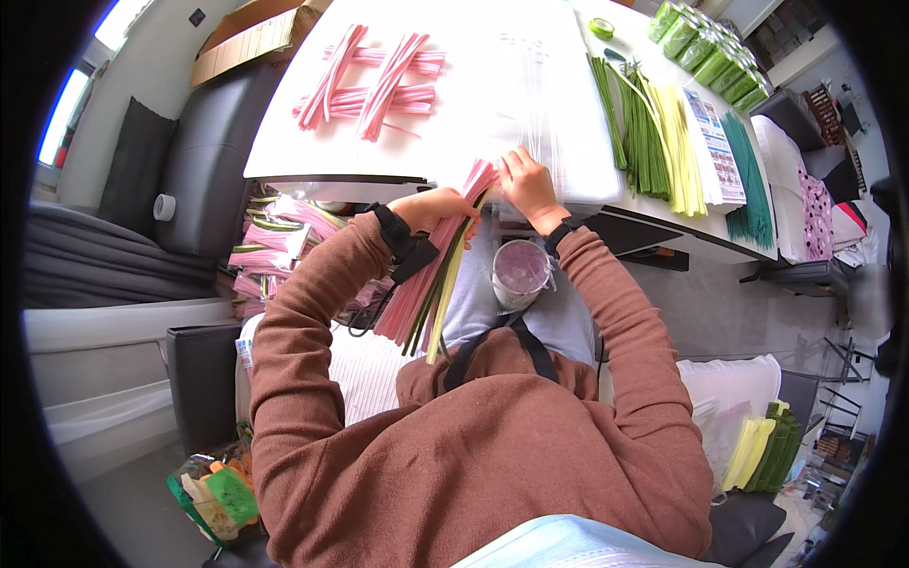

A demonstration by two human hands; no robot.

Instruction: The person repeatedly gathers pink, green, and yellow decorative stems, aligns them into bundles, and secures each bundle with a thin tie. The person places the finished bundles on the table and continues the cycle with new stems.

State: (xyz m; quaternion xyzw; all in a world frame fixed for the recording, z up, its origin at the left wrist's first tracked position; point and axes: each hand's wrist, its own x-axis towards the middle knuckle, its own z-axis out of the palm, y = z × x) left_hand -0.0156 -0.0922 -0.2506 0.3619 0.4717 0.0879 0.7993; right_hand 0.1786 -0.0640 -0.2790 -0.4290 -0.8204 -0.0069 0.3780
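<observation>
My left hand [434,210] grips a bundle of pink, dark green and pale yellow chenille stems [427,287]. The bundle slants over my lap, its upper end near the white table's [469,85] front edge. At that upper end, the fingertips of my right hand [527,183] are bent against the stems; whether they pinch the stems or clear plastic is not clear. Beside the right hand, clear plastic bags [575,167] lie over the table edge. A round tub with a pinkish inside [522,268] is between my legs, below the right wrist.
Crossed bundles of pink stems [376,82] lie at the table's back left. To the right are green stems [643,138], yellow stems [682,153], printed sheets [717,145], teal stems [746,177] and green tape [601,28]. Bagged pink bundles [270,248] are heaped at left below the tabletop.
</observation>
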